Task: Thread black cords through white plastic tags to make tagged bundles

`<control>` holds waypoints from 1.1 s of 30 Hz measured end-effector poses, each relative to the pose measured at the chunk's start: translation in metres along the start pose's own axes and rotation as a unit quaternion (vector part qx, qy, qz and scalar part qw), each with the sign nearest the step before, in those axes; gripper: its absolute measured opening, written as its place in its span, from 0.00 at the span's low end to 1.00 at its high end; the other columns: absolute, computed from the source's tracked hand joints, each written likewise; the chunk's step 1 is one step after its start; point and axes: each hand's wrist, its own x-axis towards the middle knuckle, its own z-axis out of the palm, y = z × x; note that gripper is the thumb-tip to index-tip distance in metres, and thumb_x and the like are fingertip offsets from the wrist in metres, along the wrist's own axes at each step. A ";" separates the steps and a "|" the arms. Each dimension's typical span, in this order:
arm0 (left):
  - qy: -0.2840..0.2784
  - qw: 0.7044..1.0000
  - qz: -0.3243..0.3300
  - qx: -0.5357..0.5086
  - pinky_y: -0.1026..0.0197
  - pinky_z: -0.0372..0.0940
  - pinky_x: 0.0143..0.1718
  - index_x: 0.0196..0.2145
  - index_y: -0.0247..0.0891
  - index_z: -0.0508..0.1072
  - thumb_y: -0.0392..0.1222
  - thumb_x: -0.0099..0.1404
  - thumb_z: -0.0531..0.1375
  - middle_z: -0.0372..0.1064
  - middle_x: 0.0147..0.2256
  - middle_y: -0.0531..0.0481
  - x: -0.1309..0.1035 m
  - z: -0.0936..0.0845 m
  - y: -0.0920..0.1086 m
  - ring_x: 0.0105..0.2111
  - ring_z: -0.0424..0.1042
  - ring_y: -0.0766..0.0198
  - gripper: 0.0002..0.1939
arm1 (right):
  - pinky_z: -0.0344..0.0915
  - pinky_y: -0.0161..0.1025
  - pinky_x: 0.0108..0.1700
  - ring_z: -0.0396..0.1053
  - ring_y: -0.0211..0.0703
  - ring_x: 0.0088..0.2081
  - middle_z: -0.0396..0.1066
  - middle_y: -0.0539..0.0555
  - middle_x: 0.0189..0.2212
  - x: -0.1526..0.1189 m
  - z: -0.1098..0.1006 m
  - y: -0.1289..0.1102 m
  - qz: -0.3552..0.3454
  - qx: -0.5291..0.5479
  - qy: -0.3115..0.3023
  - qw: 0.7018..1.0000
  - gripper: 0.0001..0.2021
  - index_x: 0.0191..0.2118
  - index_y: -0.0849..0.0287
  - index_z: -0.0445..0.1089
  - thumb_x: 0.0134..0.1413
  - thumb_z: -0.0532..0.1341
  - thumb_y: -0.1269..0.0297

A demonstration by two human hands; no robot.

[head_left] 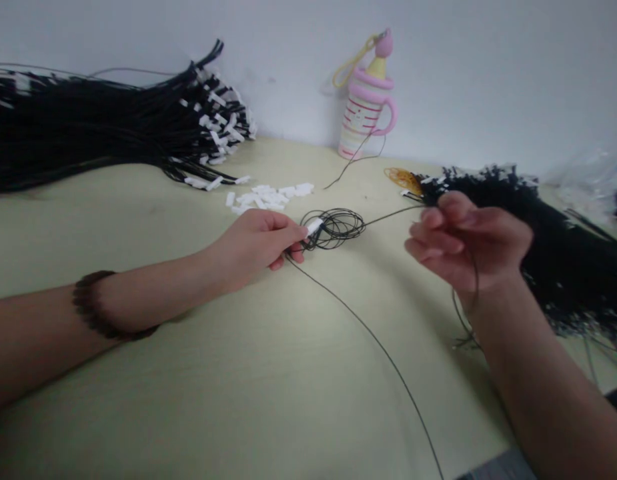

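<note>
A small white piece [315, 226] is pinched between the thumb and fingers of my left hand [263, 241], beside a loose coil of thin dark cord [342, 228]. One strand of the cord curves from my left hand down to the bottom edge. Another strand runs taut from the coil to my right hand [468, 243], which is raised at the right with its fingers closed on it. A loop of cord hangs below my right palm. Several loose white pieces [268, 197] lie on the table just beyond my left hand.
Bundled black cords with white ends [103, 127] fill the back left of the table [228, 387]. A pink and white cup-shaped item [362, 113] stands by the wall. Behind my right hand are an orange coil [404, 180] and a black cord pile [568, 253].
</note>
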 end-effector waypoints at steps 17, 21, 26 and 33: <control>0.003 0.999 -0.020 -0.027 0.67 0.52 0.18 0.22 0.34 0.70 0.42 0.57 0.57 0.68 0.21 0.51 0.002 0.001 -0.001 0.17 0.58 0.73 0.10 | 0.54 0.21 0.18 0.57 0.20 0.16 0.64 0.46 0.20 0.018 -0.050 -0.023 -0.130 0.275 0.293 0.907 0.20 0.23 0.60 0.71 0.61 0.48 0.62; 0.009 0.999 -0.017 -0.032 0.67 0.55 0.20 0.22 0.33 0.70 0.41 0.56 0.58 0.69 0.23 0.49 0.001 0.001 0.000 0.19 0.61 0.72 0.09 | 0.54 0.27 0.18 0.59 0.24 0.18 0.71 0.49 0.28 0.019 -0.024 0.006 -0.184 -0.043 0.320 0.928 0.06 0.26 0.60 0.74 0.47 0.61 0.77; -0.002 0.997 -0.028 -0.068 0.68 0.56 0.21 0.23 0.33 0.71 0.41 0.55 0.59 0.70 0.23 0.49 0.003 -0.001 -0.001 0.22 0.64 0.70 0.08 | 0.58 0.31 0.26 0.64 0.32 0.24 0.72 0.51 0.24 0.005 0.034 0.048 -0.166 -0.413 0.129 0.886 0.05 0.32 0.61 0.75 0.48 0.63 0.69; -0.019 0.998 -0.008 -0.066 0.68 0.54 0.19 0.21 0.33 0.71 0.42 0.55 0.58 0.69 0.22 0.49 0.003 0.000 -0.003 0.21 0.62 0.71 0.10 | 0.54 0.29 0.25 0.59 0.30 0.23 0.66 0.48 0.20 -0.001 0.071 0.059 -0.117 -0.417 0.046 0.900 0.08 0.27 0.62 0.71 0.52 0.57 0.67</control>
